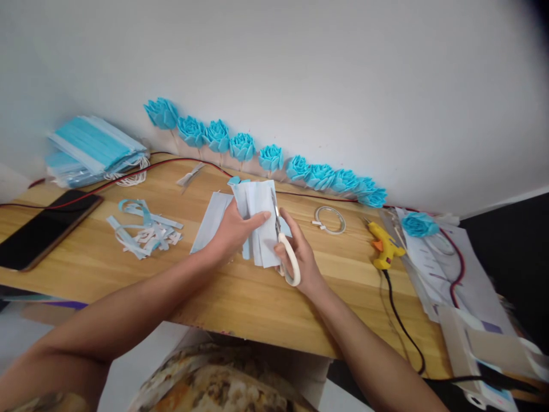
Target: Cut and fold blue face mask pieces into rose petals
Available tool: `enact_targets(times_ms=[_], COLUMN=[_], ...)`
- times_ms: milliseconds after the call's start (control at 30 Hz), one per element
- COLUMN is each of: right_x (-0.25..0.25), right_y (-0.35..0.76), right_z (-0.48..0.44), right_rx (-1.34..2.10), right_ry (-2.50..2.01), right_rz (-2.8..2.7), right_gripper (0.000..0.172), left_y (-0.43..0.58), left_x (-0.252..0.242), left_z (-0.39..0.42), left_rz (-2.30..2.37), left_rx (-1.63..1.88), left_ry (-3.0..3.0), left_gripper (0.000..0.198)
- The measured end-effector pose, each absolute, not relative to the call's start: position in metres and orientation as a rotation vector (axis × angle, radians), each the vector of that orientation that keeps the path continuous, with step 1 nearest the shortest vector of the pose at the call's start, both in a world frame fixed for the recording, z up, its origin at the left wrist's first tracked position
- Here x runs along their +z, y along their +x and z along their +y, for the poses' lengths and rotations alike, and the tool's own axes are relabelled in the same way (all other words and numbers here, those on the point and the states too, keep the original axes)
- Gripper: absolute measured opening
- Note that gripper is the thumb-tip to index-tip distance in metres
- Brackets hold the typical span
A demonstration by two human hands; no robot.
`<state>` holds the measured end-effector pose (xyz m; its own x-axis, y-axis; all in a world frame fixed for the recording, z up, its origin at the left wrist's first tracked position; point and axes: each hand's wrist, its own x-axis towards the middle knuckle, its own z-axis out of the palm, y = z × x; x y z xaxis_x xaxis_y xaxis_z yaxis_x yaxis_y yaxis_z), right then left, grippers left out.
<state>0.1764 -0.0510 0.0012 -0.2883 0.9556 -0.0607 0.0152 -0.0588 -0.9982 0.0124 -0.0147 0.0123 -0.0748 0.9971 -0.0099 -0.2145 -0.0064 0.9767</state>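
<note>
My left hand (240,226) grips a pale, pleated face mask piece (262,240), thumb pressed on its front. In my right hand (302,252) is a pair of white-handled scissors (291,263), fingers around the loops. The blades lie along the right edge of the mask piece; I cannot tell whether they are parted. Another pale blue mask piece (208,223) lies flat on the table just left of my left hand. Further left sits a heap of cut strips and scraps (150,232), white and light blue.
Blue flowers (242,146) on thin stems line the wall. Stacked masks (96,146) and a phone (47,229) lie left on the wooden table (266,303). Rightward are a tape roll (330,220), a yellow glue gun (385,246) with its cable, papers and one flower (419,224).
</note>
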Motion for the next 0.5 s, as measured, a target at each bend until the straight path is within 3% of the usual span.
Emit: enact_targets(times_ms=[267,500], right_x=[-0.004,-0.001], right_y=[0.174,0.179], right_z=[-0.049,-0.05], right_rx=[1.522,1.432], right_ry=[-1.076,-1.055], right_rz=[-1.398,-1.605], right_gripper=[0.113,0.099], left_y=[0.0,0.0], left_x=[0.019,0.02], left_z=[-0.004,-0.004], left_rz=[0.982,0.981], left_rx=[1.462,1.453], left_ry=[0.941,0.967], left_gripper=[0.075,0.069])
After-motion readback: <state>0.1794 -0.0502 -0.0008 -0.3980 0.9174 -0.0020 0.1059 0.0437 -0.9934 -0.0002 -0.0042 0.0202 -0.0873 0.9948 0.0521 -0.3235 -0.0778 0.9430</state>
